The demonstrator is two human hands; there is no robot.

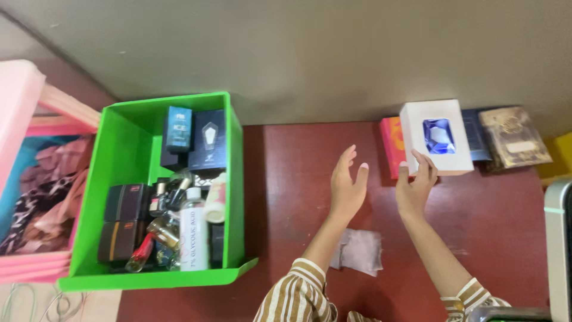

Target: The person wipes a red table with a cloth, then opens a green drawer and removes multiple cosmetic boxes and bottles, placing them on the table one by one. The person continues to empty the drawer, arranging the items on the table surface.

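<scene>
My right hand (415, 186) touches the near edge of a white box with a blue gem-shaped window (437, 136), which stands against the wall on the dark red floor. The fingers rest on the box's lower left corner. My left hand (348, 183) hovers open to the left of it, fingers apart, holding nothing. An orange-pink box (391, 146) sits just left of the white one. A dark blue box (475, 134) and a brown-gold patterned box (513, 137) line up to its right.
A green bin (235, 197) at left holds several perfume boxes and bottles, including a white bottle (193, 238). A pink container (24, 119) with fabric lies further left. A grey cloth (360, 250) lies between my arms. A yellow object (557, 158) sits far right.
</scene>
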